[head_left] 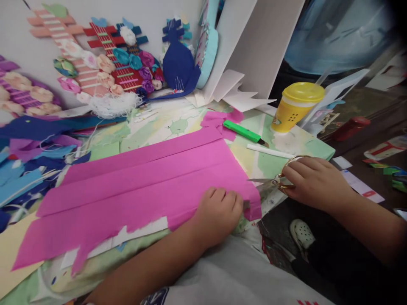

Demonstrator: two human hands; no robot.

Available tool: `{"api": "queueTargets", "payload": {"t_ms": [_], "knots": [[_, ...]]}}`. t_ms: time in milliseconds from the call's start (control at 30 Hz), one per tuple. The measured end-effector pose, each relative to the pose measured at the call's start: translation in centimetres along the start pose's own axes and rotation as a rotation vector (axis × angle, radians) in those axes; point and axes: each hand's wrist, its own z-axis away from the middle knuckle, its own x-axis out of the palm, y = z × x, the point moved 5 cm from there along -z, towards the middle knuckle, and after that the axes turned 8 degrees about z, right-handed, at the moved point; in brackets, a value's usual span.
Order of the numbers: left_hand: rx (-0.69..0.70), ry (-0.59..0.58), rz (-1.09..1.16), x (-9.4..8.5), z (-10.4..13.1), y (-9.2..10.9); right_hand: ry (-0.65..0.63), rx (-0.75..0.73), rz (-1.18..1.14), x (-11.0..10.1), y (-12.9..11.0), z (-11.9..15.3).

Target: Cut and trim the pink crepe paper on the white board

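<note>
A wide sheet of bright pink paper (127, 186), perhaps crepe or felt, lies across the table with long fold or cut lines and a ragged near edge. My left hand (219, 216) rests on its near right part, fingers curled at the edge; a small strip of the pink sheet bends down just right of it. In my right hand (305, 180) is a pair of gold-handled scissors (276, 181), fingers around the loops. Their blades point left, close to the sheet's right edge, and look nearly together.
A green utility knife (243, 131) and a white strip (270, 151) lie beyond the sheet. A yellow cup (297, 106) with a straw stands near the table's right corner. Paper scraps (22, 148) heap up at left. Decorated guitar-shaped crafts (179, 63) lean along the back wall.
</note>
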Motion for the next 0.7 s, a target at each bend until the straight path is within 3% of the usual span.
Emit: {"api": "queueTargets", "payload": {"t_ms": [133,400,700], "knots": [[-0.025,0.028,0.021,0.0,0.0,-0.4,0.063,-0.041,0.009,-0.4,-0.4,-0.9],[-0.014,-0.034,0.075,0.2,0.1,-0.7,-0.165,0.073,-0.186,1.6,0.2,-0.2],[-0.040,-0.047,0.116,0.7,-0.1,-0.8,-0.036,0.093,-0.154,1.5,-0.2,0.7]]}}
